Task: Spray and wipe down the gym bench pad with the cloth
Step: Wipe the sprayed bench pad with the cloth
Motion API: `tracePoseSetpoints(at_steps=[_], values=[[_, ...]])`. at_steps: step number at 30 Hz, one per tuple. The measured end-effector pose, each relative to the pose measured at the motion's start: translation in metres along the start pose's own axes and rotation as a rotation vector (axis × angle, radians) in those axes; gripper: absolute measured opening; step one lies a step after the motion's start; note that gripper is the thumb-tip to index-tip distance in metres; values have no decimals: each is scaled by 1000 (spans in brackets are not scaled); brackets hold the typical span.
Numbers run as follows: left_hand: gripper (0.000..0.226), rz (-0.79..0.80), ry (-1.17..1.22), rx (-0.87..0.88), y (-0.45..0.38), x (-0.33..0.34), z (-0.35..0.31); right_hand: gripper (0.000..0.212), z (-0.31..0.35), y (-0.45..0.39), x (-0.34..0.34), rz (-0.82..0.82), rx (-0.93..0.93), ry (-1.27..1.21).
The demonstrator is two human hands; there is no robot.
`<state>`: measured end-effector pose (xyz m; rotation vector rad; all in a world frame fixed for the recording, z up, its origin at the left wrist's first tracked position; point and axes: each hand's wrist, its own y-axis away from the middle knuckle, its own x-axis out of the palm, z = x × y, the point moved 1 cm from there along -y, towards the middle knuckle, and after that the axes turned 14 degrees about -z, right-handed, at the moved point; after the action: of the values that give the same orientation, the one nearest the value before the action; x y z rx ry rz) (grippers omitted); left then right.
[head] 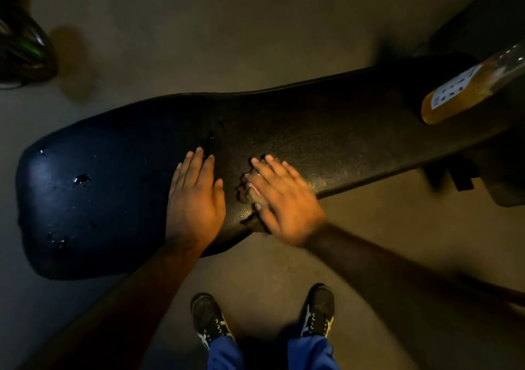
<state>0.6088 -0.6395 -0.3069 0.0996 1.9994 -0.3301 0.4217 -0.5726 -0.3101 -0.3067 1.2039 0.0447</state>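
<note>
- Head view: I see the black bench pad (298, 131) stretching left to right.
- My left hand (194, 199) lies flat on it, fingers straight, holding nothing.
- My right hand (281, 196), fingers extended, presses the cloth (251, 196) against the pad's near edge.
- A bottle of amber liquid (466, 85) stands at far right.

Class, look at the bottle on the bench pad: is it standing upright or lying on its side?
Lying on its side: the bottle rests lengthwise on the pad, its amber liquid pooled along the lower side.

Both forearms extend forward; left hand (196, 199) lies flat, fingers straight, while right hand (284, 202) lies flat, fingers spread, motion-blurred.
</note>
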Motion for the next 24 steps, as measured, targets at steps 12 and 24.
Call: tracePoseSetpoints(at_steps=[12, 24], values=[[55, -39, -154, 7, -9, -17, 53, 57, -24, -32, 1, -75, 210, 89], [55, -10, -194, -20, -8, -18, 50, 62, 11, -114, 22, -53, 547, 127]])
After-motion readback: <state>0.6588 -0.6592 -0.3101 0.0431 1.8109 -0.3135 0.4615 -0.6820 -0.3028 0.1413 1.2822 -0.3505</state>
